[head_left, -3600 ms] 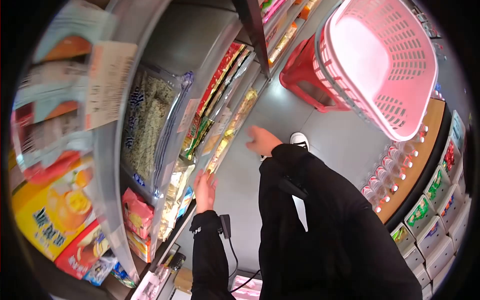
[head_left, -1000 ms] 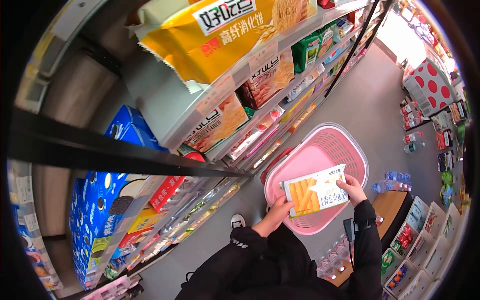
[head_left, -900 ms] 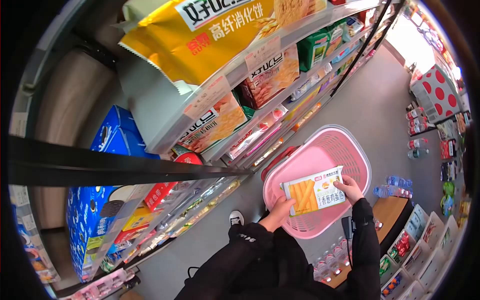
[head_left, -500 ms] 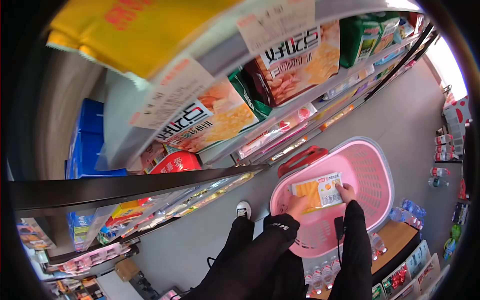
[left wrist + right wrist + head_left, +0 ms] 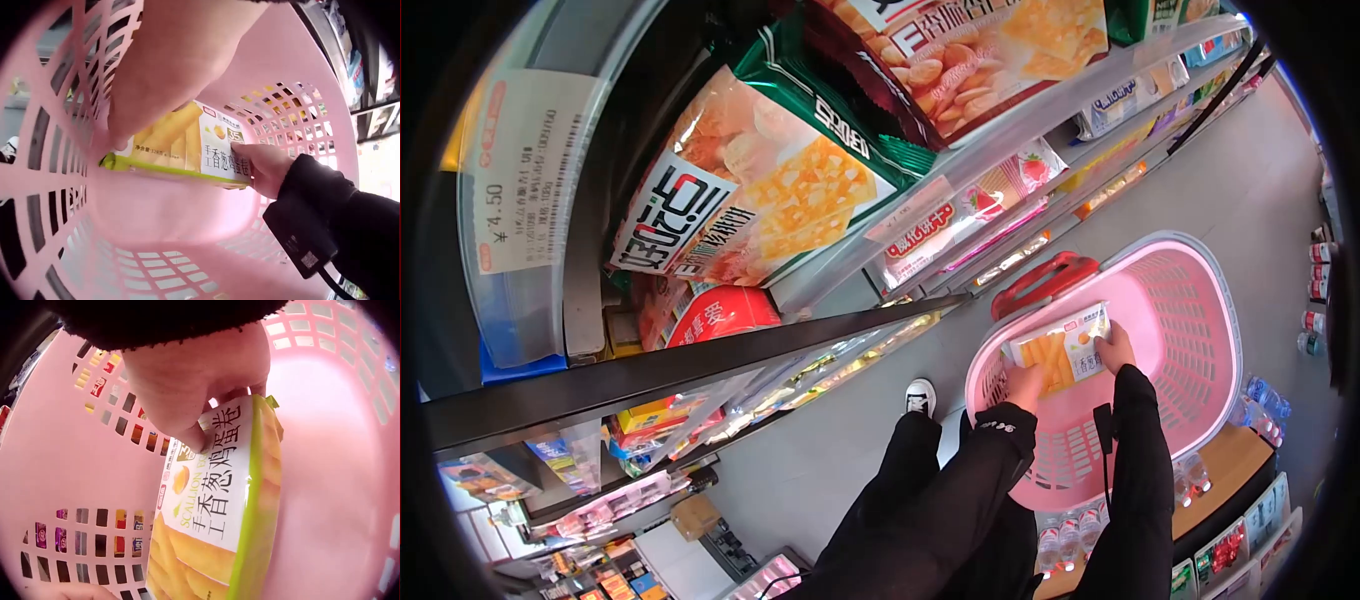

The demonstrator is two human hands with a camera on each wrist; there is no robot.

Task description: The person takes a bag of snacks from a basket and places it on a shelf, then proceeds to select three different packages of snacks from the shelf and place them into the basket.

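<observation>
A flat white-and-yellow pack of scallion egg rolls [image 5: 1062, 350], edged in green, is inside the pink basket [image 5: 1200, 330]. My left hand [image 5: 1025, 385] grips its left end; in the left wrist view that hand [image 5: 175, 69] covers part of the pack's upper left. At the other end my right hand [image 5: 1116, 348] pinches the pack, its thumb flat on the printed front in the right wrist view, fingers hidden behind. The pack [image 5: 212, 506] is tilted, its green edge close over the bare basket floor.
The basket rests by a red stool [image 5: 1045, 285]. Shelves of biscuit packs [image 5: 770, 190] run along the left, crossed by a black post [image 5: 700, 362]. Water bottles [image 5: 1070, 535] line a wooden ledge [image 5: 1225, 475] at lower right. A shoe [image 5: 920, 397] stands on the grey floor.
Both hands were empty beside a low shelf at first. Later they held the egg roll pack over the basket; now they have lowered it inside. The head view has swung closer to the shelf.
</observation>
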